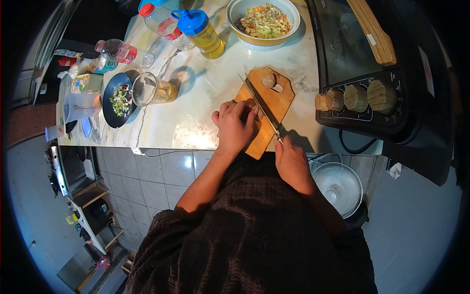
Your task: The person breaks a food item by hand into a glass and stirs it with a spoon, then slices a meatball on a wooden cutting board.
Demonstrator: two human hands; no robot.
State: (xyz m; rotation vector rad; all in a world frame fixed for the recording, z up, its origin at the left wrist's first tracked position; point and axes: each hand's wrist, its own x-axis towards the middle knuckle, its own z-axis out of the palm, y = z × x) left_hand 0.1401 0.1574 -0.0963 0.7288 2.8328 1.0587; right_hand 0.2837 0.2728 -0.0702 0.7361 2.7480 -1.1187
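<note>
A wooden cutting board [255, 146] lies at the counter's front edge. My right hand [293, 165] is closed around the handle of a knife [261, 104], whose long blade slants up and left across the board. On the blade's left side, my left hand [236, 126] presses down with bent fingers on a brownish mushroom [258, 114], mostly hidden under the fingertips. The blade runs close beside those fingertips. Toward the board's far end, right of the blade, rests a whole mushroom [269, 81] with a brown cap and pale stem.
A bowl [235, 28] of shredded vegetables stands beyond the board. To the right is a black oven [357, 100] with wooden knobs. Leftward are a blue-lidded oil bottle [209, 41], a glass jug [155, 90], plastic bottles [128, 54] and a dark plate [110, 111] of chopped greens.
</note>
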